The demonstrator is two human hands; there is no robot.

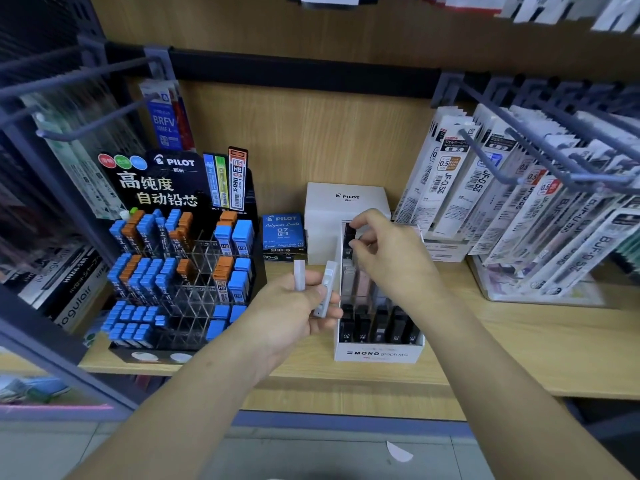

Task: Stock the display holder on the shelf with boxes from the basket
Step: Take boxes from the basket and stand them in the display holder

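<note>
A white MONO graph display holder (379, 353) stands on the wooden shelf (502, 344), with dark and pale slim boxes in its rows. My left hand (294, 310) is just left of the holder and grips two slim white boxes (325, 289) upright. My right hand (388, 251) reaches over the holder's back rows and pinches a dark slim box (349, 233) between thumb and fingers. No basket is in view.
A black Pilot lead display (180, 258) with blue and orange boxes fills the shelf's left side. A white Pilot box (346, 202) and blue Pilot boxes (282, 230) sit behind the holder. Hanging refill packs (519, 209) on metal hooks crowd the right.
</note>
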